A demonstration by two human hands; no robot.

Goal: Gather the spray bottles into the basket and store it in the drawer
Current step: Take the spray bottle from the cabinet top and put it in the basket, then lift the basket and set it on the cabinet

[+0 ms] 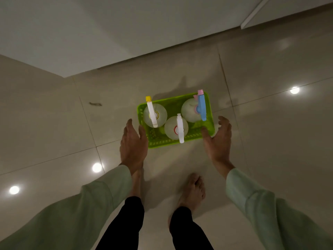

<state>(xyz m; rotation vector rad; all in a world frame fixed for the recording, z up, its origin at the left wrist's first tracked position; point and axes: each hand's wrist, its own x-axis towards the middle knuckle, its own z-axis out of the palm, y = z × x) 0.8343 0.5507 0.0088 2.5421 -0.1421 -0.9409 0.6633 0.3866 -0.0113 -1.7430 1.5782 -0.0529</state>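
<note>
A bright green plastic basket [162, 143] sits on the tiled floor in front of my feet. Three clear spray bottles stand upright in it: one with a white and yellow trigger [160, 112] at the left, one with a white trigger [171, 129] at the front middle, one with a blue and pink trigger [188, 110] at the right. My left hand [133, 143] hovers at the basket's left end, fingers apart, thumb near the rim. My right hand [219, 139] is spread at the right end. Neither hand clearly grips the basket.
White cabinet fronts [108, 33] run along the far side, their base meeting the glossy floor tiles [54, 132]. A small dark mark [95, 104] lies on the floor to the left. My bare feet [193, 190] stand just behind the basket.
</note>
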